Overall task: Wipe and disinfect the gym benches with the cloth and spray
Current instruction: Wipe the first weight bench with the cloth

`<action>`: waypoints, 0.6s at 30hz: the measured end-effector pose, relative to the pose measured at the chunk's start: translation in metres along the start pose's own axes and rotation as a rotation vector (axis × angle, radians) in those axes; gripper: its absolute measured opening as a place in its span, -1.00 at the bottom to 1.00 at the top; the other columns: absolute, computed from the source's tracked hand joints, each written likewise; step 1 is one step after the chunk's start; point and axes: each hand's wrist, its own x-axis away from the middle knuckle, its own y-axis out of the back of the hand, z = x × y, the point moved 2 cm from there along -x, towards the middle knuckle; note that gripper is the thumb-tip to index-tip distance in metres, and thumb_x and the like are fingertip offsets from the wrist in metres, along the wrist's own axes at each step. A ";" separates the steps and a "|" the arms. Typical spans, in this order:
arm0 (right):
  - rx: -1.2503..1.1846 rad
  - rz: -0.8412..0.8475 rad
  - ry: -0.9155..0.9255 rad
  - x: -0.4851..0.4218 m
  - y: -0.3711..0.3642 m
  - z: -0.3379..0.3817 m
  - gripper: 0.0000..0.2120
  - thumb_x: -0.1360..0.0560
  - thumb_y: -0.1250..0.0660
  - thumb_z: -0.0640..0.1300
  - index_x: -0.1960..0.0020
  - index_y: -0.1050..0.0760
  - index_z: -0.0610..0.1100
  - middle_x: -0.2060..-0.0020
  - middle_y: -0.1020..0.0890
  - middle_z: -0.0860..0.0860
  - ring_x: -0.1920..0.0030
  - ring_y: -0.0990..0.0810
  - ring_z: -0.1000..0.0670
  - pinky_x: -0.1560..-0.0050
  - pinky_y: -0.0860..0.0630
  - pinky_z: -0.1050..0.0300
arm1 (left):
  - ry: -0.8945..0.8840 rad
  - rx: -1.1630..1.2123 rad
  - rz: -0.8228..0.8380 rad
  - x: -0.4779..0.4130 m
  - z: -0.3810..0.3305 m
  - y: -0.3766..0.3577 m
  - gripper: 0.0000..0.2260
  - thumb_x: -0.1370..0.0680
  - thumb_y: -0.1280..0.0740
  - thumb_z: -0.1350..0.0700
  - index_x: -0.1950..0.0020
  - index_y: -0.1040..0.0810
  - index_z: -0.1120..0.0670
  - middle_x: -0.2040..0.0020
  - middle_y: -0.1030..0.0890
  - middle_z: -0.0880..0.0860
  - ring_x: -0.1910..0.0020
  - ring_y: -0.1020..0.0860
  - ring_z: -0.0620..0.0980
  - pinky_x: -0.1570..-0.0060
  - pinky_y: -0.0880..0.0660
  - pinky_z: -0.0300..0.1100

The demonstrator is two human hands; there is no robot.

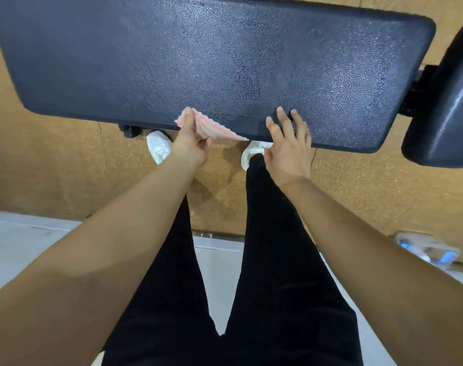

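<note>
From the head camera I look down on a tan, speckled cork-like floor. Across the top of the frame, from 10 to 2 o'clock, runs the long navy padded table with its pebbled vinyl skin: the gym bench. A second dark glossy pad sits just off its end at 3 o'clock.

The left hand, at 11 o'clock from centre, pinches the pink-and-white striped cloth between thumb and fingers. The cloth lies draped over the table's near edge, at 9 o'clock from the right hand. That hand is released and holds nothing; its straight, spread fingers rest on the same edge.

I judge the step in hand to be wiping the top surface. To do it well I would spread the cloth flat under the palm rather than trail a pinched corner, brace with the right hand, and work overlapping strokes from 9 towards 3 o'clock, out to the far edge and the rounded corners.

I cannot pick out the spray; blurred clutter at 4 o'clock is too unclear to name.
</note>
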 end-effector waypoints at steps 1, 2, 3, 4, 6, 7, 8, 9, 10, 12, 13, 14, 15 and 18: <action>-0.001 -0.005 -0.022 0.000 -0.001 0.002 -0.35 -0.49 -0.46 -0.15 -0.53 -0.33 -0.07 -0.58 -0.27 -0.04 -0.59 -0.13 -0.20 -0.56 -0.14 -0.23 | 0.017 0.018 -0.036 -0.003 -0.008 0.006 -0.47 -0.60 -0.37 -0.23 -0.44 -0.45 0.05 -0.51 -0.48 0.01 -0.47 -0.47 0.01 -0.20 -0.60 -0.16; 0.003 -0.013 -0.037 0.001 -0.003 0.004 -0.35 -0.48 -0.47 -0.12 -0.52 -0.34 -0.08 -0.58 -0.28 -0.05 -0.59 -0.13 -0.22 -0.57 -0.13 -0.25 | 0.043 0.038 -0.069 -0.009 -0.017 0.013 -0.44 -0.56 -0.42 -0.25 -0.43 -0.46 0.04 -0.49 -0.49 -0.01 -0.45 -0.48 0.00 -0.05 -0.63 -0.17; 0.007 -0.022 -0.050 0.002 -0.004 0.006 -0.36 -0.48 -0.48 -0.10 -0.50 -0.35 -0.09 -0.57 -0.29 -0.07 -0.59 -0.14 -0.23 -0.56 -0.13 -0.26 | 0.056 0.031 -0.099 -0.016 -0.025 0.020 -0.39 -0.52 -0.46 -0.27 -0.44 -0.45 0.04 -0.48 -0.50 -0.01 -0.42 -0.50 -0.01 0.10 -0.63 -0.18; 0.006 -0.029 -0.067 0.003 -0.005 0.009 -0.37 -0.47 -0.48 -0.08 -0.49 -0.36 -0.10 -0.57 -0.29 -0.08 -0.59 -0.13 -0.24 -0.56 -0.12 -0.28 | 0.053 0.023 -0.125 -0.023 -0.033 0.028 -0.34 -0.48 -0.48 -0.28 -0.45 -0.44 0.03 -0.47 -0.51 0.00 -0.39 -0.52 0.00 0.16 -0.62 -0.17; -0.011 -0.031 -0.117 0.002 -0.007 0.019 -0.40 -0.47 -0.47 -0.07 -0.46 -0.38 -0.12 -0.57 -0.28 -0.09 -0.60 -0.12 -0.24 -0.56 -0.10 -0.29 | 0.031 0.008 -0.168 -0.030 -0.052 0.044 -0.31 -0.47 -0.48 -0.30 -0.46 -0.43 0.04 -0.44 -0.52 0.00 -0.36 -0.53 0.03 0.03 -0.63 -0.16; -0.018 -0.036 -0.152 0.000 -0.006 0.025 -0.43 -0.47 -0.46 -0.06 -0.43 -0.39 -0.12 -0.56 -0.28 -0.09 -0.60 -0.12 -0.24 -0.56 -0.10 -0.29 | 0.027 -0.015 -0.187 -0.032 -0.061 0.052 -0.30 -0.48 -0.48 -0.30 -0.47 -0.43 0.05 -0.40 -0.51 0.00 -0.35 -0.53 0.04 -0.04 -0.63 -0.16; -0.018 -0.047 -0.180 -0.002 -0.004 0.031 -0.46 -0.47 -0.45 -0.05 -0.40 -0.41 -0.12 -0.55 -0.29 -0.10 -0.59 -0.14 -0.23 -0.55 -0.11 -0.28 | 0.031 -0.025 -0.208 -0.036 -0.070 0.061 -0.30 -0.47 -0.48 -0.30 -0.48 -0.42 0.05 -0.38 -0.51 0.00 -0.34 -0.53 0.04 -0.08 -0.63 -0.15; -0.013 -0.060 -0.187 -0.004 -0.002 0.038 -0.49 -0.47 -0.44 -0.04 -0.38 -0.42 -0.12 -0.54 -0.31 -0.11 -0.58 -0.17 -0.21 -0.54 -0.13 -0.26 | 0.037 -0.018 -0.216 -0.041 -0.079 0.071 -0.29 -0.45 -0.50 -0.29 -0.47 -0.43 0.05 -0.37 -0.51 -0.01 -0.33 -0.55 0.04 -0.07 -0.65 -0.14; -0.013 -0.071 -0.168 -0.007 -0.001 0.048 -0.49 -0.48 -0.43 -0.05 -0.38 -0.42 -0.11 -0.53 -0.31 -0.11 -0.56 -0.19 -0.20 -0.52 -0.14 -0.25 | 0.045 -0.005 -0.229 -0.048 -0.088 0.082 -0.29 -0.42 -0.54 -0.28 -0.44 -0.45 0.04 -0.37 -0.53 -0.01 -0.30 -0.57 0.03 0.02 -0.67 -0.12; -0.049 -0.096 -0.073 -0.014 -0.001 0.073 -0.47 -0.48 -0.43 -0.07 -0.41 -0.41 -0.11 -0.51 -0.34 -0.11 -0.54 -0.22 -0.18 -0.49 -0.16 -0.22 | 0.049 -0.022 -0.265 -0.065 -0.104 0.104 -0.30 -0.37 -0.58 -0.25 -0.40 -0.49 0.02 -0.35 -0.56 0.00 -0.25 -0.60 0.02 0.25 -0.67 -0.11; -0.077 -0.111 -0.016 -0.019 -0.003 0.090 -0.47 -0.47 -0.43 -0.08 -0.41 -0.42 -0.12 -0.50 -0.36 -0.11 -0.52 -0.24 -0.17 -0.48 -0.17 -0.22 | 0.039 -0.030 -0.276 -0.070 -0.112 0.114 -0.31 -0.37 -0.59 -0.24 -0.40 -0.50 0.01 -0.34 -0.57 0.01 -0.24 -0.60 0.02 0.32 -0.66 -0.11; -0.101 -0.120 0.047 -0.026 -0.006 0.110 -0.48 -0.46 -0.44 -0.10 -0.40 -0.44 -0.12 -0.48 -0.38 -0.11 -0.51 -0.27 -0.17 -0.46 -0.19 -0.22 | 0.031 -0.038 -0.283 -0.073 -0.120 0.121 -0.31 -0.38 -0.59 -0.23 -0.41 -0.49 0.01 -0.34 -0.56 0.02 -0.24 -0.59 0.03 0.36 -0.65 -0.12; -0.119 -0.119 0.116 -0.033 -0.009 0.131 -0.48 -0.44 -0.45 -0.11 -0.38 -0.46 -0.13 -0.47 -0.40 -0.12 -0.49 -0.29 -0.18 -0.44 -0.22 -0.22 | 0.028 -0.057 -0.287 -0.074 -0.128 0.128 -0.30 -0.38 -0.58 -0.23 -0.42 -0.48 0.01 -0.34 -0.55 0.03 -0.25 -0.58 0.04 0.39 -0.64 -0.13; -0.100 -0.034 0.316 -0.055 -0.019 0.195 -0.46 -0.44 -0.47 -0.11 -0.39 -0.47 -0.13 -0.50 -0.38 -0.11 -0.51 -0.30 -0.19 -0.42 -0.24 -0.22 | 0.024 -0.072 -0.269 -0.061 -0.149 0.137 -0.35 -0.45 -0.53 -0.24 -0.42 -0.47 0.04 -0.32 -0.53 0.02 -0.27 -0.57 0.04 0.21 -0.67 -0.15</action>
